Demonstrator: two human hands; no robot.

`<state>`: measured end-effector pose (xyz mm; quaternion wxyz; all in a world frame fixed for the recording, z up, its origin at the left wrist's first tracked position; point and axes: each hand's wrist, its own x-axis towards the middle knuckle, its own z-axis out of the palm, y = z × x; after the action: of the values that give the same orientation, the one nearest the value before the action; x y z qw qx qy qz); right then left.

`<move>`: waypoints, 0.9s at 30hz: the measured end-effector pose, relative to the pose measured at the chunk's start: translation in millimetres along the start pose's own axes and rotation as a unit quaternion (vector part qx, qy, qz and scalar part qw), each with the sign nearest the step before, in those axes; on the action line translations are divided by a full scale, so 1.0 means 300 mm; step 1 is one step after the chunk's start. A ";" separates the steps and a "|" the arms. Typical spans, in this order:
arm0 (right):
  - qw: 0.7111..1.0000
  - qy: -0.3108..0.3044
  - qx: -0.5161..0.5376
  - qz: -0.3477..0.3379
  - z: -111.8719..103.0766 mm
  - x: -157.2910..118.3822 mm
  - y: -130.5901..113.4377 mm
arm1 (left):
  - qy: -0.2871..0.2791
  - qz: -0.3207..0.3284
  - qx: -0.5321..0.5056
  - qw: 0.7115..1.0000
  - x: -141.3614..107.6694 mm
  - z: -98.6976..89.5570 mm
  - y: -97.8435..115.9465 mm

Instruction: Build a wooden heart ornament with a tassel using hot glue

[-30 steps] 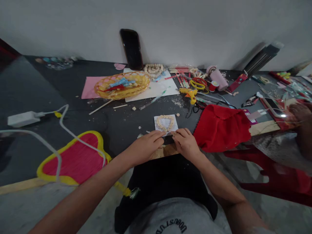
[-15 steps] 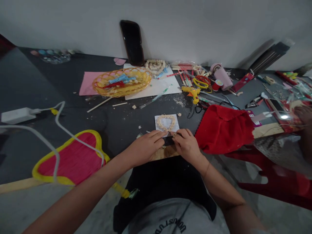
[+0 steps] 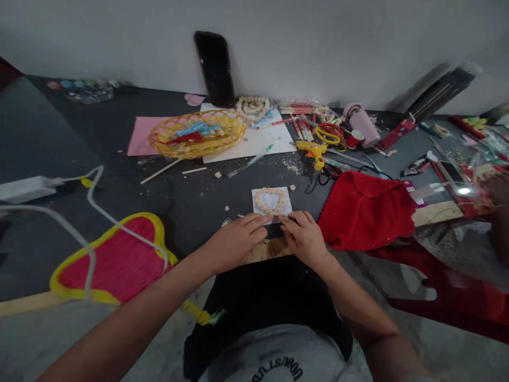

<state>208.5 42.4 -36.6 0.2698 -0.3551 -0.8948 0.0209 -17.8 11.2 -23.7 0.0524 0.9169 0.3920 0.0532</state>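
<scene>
A small pale heart-shaped outline (image 3: 259, 200) made of little lumpy pieces lies on a white square of paper (image 3: 289, 200) near the table's front edge. My left hand (image 3: 242, 237) comes in from the left, its fingers bent together and its index fingertip at the heart's lower point. From the other side, my right hand (image 3: 304, 237) has its fingers curled in a pinch against the same point. Both hands cover the paper's lower edge, and whatever small thing sits between the fingertips is hidden.
A red cloth pouch (image 3: 366, 212) lies right of my hands. Behind stand a yellow glue gun (image 3: 314, 152), a woven basket (image 3: 159, 139) and a phone (image 3: 215, 69). To the left are a pink-and-yellow fan (image 3: 115, 260) and a white cable (image 3: 90, 196). Another person's arm shows far right.
Both hands keep almost the same place at the heart's lower point. The view has shifted very slightly; nothing else has visibly moved.
</scene>
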 end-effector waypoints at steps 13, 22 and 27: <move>1.000 0.002 0.016 0.014 0.007 -0.007 0.004 | -0.002 0.000 -0.008 1.000 -0.002 -0.007 0.001; 1.000 -0.016 0.010 0.017 0.002 -0.005 0.001 | 0.015 -0.006 -0.022 1.000 -0.004 0.003 0.002; 1.000 -0.016 0.006 0.021 0.000 -0.003 -0.001 | -0.002 -0.006 -0.009 1.000 -0.003 -0.001 0.002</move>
<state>208.9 41.7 -37.0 0.2570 -0.3713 -0.8914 0.0379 -18.0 10.3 -23.3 0.0622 0.9141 0.3969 0.0546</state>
